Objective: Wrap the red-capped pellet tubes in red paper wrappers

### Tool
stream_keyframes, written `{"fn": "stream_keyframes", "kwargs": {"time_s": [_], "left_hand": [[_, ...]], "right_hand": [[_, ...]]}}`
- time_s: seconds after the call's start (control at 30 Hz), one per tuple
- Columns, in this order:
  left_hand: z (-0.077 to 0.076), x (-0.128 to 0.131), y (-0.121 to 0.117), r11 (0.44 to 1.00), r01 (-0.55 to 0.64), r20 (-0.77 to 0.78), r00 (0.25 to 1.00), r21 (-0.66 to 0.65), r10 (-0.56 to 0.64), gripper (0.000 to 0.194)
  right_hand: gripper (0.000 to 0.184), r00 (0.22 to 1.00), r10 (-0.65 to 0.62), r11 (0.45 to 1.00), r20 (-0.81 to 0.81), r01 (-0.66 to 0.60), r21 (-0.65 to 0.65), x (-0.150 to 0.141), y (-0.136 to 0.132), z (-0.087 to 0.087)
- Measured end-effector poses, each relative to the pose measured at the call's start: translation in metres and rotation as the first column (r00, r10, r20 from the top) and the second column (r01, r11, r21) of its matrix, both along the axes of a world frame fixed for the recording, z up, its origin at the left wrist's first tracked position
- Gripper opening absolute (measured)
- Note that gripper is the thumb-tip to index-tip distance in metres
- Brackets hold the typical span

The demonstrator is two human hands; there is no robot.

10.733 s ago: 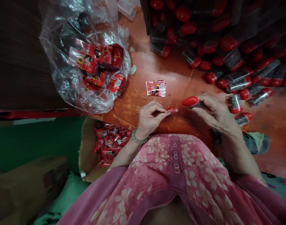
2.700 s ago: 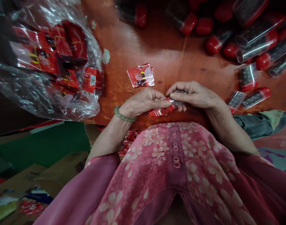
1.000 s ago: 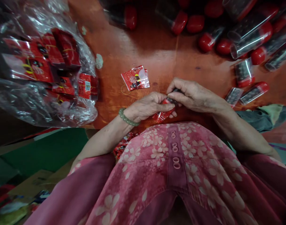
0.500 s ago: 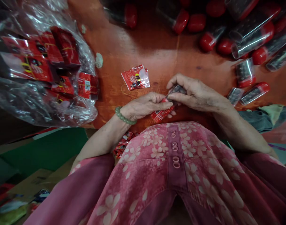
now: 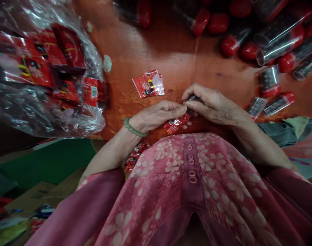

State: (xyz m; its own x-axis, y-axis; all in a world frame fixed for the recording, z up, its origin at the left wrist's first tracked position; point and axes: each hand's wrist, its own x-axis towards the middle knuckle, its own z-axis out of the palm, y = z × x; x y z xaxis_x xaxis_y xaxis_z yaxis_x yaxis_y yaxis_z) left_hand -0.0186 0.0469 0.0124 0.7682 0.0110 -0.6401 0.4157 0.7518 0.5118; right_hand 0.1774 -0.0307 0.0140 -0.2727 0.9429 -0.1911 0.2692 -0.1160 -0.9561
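My left hand (image 5: pixel 162 114), with a green bead bracelet at its wrist, is closed on a red printed card (image 5: pixel 176 123) close to my body. Opposite it, my right hand (image 5: pixel 208 102) is closed around a small dark item with a clear, shiny surface (image 5: pixel 195 98), mostly hidden by the fingers. Both hands meet fingertip to fingertip, and the dark item touches the upper right end of the card. Beyond my left hand, a few red printed cards (image 5: pixel 148 83) lie stacked on the brown table (image 5: pixel 171 51), a thin rubber band beside them.
A clear plastic bag (image 5: pixel 91 118) with banded bundles of red cards lies at the left. Clear tubes with red caps (image 5: pixel 280 44) crowd the far right, with smaller ones nearer. A dark cloth (image 5: pixel 279 131) rests at the right. Small red packets (image 5: pixel 135 155) sit below the table edge.
The dark item is turned and pushed closer to the card, and my left thumb has drawn back slightly, showing more of the card. My view has shifted a little.
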Motion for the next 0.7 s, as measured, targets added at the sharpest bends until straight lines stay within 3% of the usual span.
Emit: {"fn": "stream_keyframes", "kwargs": {"time_s": [0.1,0.23,0.4,0.57,0.7], "left_hand": [[0.002,-0.002,0.0,0.999,0.043,-0.037,0.998,-0.004,-0.043,0.04],[0.002,0.002,-0.008,0.992,0.024,-0.079,0.997,0.126,-0.014,0.03],[0.002,0.008,-0.015,0.963,0.031,-0.094,0.996,0.269,-0.006,0.024],[0.0,0.009,-0.019,0.906,0.012,-0.109,0.993,0.423,0.037,0.024],[0.0,0.008,-0.018,0.919,-0.02,-0.112,0.991,0.393,0.069,0.027]], "right_hand": [[0.01,1.0,0.0,0.998,0.027,-0.002,0.056,0.002,-0.002,-0.001],[0.01,1.0,0.005,0.996,0.029,-0.008,0.087,0.001,-0.006,-0.006],[0.013,0.994,-0.112,0.993,-0.018,0.112,-0.027,-0.007,-0.014,-0.012],[0.012,0.985,-0.17,0.985,0.012,0.171,-0.023,-0.012,-0.02,-0.006],[0.018,0.98,-0.196,0.974,-0.028,0.192,-0.118,-0.009,-0.02,-0.006]]}}
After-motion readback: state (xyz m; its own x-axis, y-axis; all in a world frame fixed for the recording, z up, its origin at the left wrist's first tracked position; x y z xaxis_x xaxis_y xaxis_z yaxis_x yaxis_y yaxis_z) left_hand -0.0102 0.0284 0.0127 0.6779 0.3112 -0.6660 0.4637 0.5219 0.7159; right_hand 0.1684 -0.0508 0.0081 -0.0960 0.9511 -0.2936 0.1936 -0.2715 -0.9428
